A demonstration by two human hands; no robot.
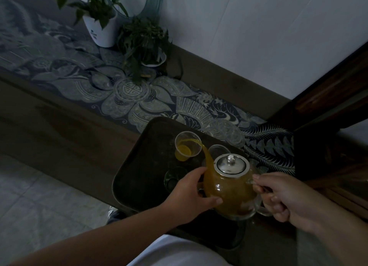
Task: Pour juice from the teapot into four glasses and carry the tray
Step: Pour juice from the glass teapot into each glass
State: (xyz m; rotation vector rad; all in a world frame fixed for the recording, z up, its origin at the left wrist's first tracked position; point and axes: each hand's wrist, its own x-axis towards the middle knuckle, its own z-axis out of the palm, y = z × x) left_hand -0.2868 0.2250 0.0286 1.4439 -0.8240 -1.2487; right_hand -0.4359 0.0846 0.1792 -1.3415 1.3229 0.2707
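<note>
Head view: the round clear glass teapot (229, 190) of orange juice is tilted over the dark rectangular tray (139, 176). The right hand (288, 198) grips its handle; the left hand (191, 194) cups its body. Juice streams into the clear glass cup (186, 146) at the tray's far side.

Light: dim, cool and grey throughout.
Wall (249, 37): pale, plain, crossed by faint seams.
Bench (65, 130): long dark wood, set against the wall.
Runner (127, 92): patterned cloth down the middle of the bench, blue-grey with flowers, a round emblem and feathery fronds.
Plants: leafy one in a white pot (102, 30) at the far end; a smaller dark plant (143, 39) just beside it, in a low white dish.
Floor (39, 196): pale tiles, lower left.
Furniture (334, 98): dark reddish wood, right edge, form unclear.
</note>
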